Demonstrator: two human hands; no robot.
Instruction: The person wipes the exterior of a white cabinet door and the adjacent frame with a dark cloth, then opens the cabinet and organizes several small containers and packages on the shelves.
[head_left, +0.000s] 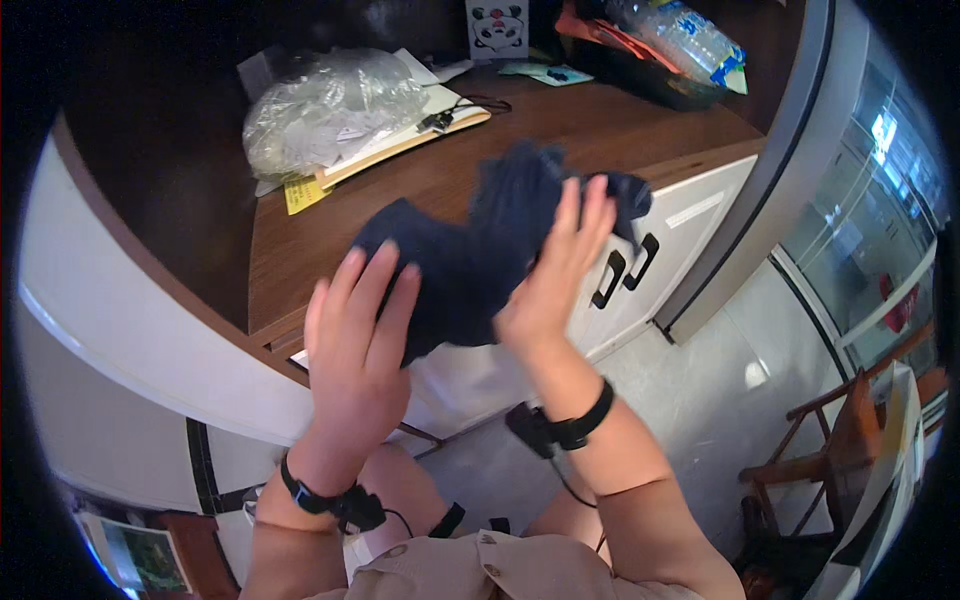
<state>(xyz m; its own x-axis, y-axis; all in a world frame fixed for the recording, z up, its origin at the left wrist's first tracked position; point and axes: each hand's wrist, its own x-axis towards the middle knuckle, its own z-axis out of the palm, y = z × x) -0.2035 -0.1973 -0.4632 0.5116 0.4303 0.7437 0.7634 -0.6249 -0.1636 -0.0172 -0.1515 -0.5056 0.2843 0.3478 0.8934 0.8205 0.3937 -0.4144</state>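
A dark navy cloth (465, 262), bunched and blurred, is held up between my hands at the front edge of a brown wooden shelf (570, 127). On its left side, the fingers of my left hand (360, 337) lie over the cloth, with the thumb hidden. My right hand (559, 277) grips the other side, fingers pointing up and away from me. Part of the cloth sticks out beyond the right fingertips. What kind of cloth item it is cannot be made out.
On the shelf lie a clear plastic bag (337, 105), papers (450, 109), a black cable (442, 120) and a dark tray (652, 75) with a plastic bottle (682, 37). White cabinet doors (697, 202) with black handles sit below. A wooden chair (832, 457) stands at right.
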